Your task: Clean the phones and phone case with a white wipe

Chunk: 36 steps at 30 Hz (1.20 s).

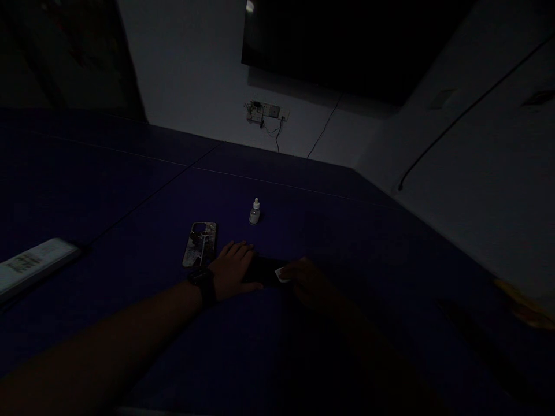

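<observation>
A dark, flat slab that looks like a phone (266,271) lies on the blue surface between my hands. My left hand (232,268), with a dark watch on the wrist, holds its left end, thumb along the near edge and fingers at the far side. On the right part of the phone, my right hand (306,277) presses a small white wipe (281,275) under its fingertips; shadow hides much of this hand. A patterned phone case (200,245) rests left of my left hand. Beyond the hands a small clear dropper bottle (255,214) with a white top stands upright.
The room is very dark. A white power-strip-like box (37,266) lies at the left, with a dark cable running back from it. On the back wall are a socket panel (269,111) with wires and a large dark screen (338,46). A yellowish object (524,303) lies far right.
</observation>
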Each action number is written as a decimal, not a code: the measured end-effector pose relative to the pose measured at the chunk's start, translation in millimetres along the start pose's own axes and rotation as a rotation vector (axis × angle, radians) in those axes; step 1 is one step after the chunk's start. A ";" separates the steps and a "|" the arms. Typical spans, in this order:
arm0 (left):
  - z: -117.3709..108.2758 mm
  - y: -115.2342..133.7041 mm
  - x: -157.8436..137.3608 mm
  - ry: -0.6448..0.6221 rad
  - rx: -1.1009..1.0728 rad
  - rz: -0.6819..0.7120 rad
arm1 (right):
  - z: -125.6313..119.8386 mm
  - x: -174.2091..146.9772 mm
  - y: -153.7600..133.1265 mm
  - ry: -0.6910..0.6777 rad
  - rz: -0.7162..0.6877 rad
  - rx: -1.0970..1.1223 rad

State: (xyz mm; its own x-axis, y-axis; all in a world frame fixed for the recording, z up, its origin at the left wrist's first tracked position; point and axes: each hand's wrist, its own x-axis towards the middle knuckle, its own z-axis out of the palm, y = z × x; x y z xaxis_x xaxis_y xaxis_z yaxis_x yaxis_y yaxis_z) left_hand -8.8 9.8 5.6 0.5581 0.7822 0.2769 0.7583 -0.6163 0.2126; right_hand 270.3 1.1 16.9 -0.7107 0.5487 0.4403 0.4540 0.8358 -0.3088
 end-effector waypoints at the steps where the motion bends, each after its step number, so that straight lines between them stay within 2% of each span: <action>1: -0.4 0.0 0.1 -0.003 -0.004 -0.001 | -2.5 -1.9 -4.3 -0.019 -0.007 0.023; 7: -2.2 0.6 1.3 -0.036 -0.006 -0.010 | -6.0 -4.4 -17.4 -0.059 -0.009 0.056; 13: -2.1 1.3 1.1 -0.019 -0.007 -0.013 | 9.9 7.2 6.7 0.050 0.091 -0.124; 16: -2.8 2.4 1.2 -0.027 -0.003 -0.017 | 13.5 9.2 13.8 0.061 0.142 -0.140; 18: -3.5 3.0 1.4 -0.032 -0.002 -0.019 | 12.7 7.6 12.5 0.051 0.117 -0.100; 22: -2.7 1.7 1.4 -0.044 -0.014 -0.021 | 5.5 1.0 -0.7 0.001 -0.019 0.029; 26: 0.1 -0.3 0.9 -0.029 -0.029 -0.012 | -0.1 -2.9 -12.5 -0.029 -0.048 0.088; 31: -2.5 1.7 0.4 -0.042 -0.036 -0.018 | 4.1 -1.8 -1.1 -0.037 -0.007 0.007; 36: -2.2 1.9 0.3 -0.030 -0.038 -0.009 | 2.2 10.6 16.9 -0.099 0.117 -0.098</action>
State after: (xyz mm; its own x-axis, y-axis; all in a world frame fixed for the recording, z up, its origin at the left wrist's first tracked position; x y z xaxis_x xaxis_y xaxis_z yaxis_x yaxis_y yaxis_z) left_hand -8.0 8.6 8.1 0.5620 0.7896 0.2465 0.7501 -0.6121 0.2506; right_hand 269.3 21.0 14.5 -0.6971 0.6418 0.3197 0.5836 0.7669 -0.2670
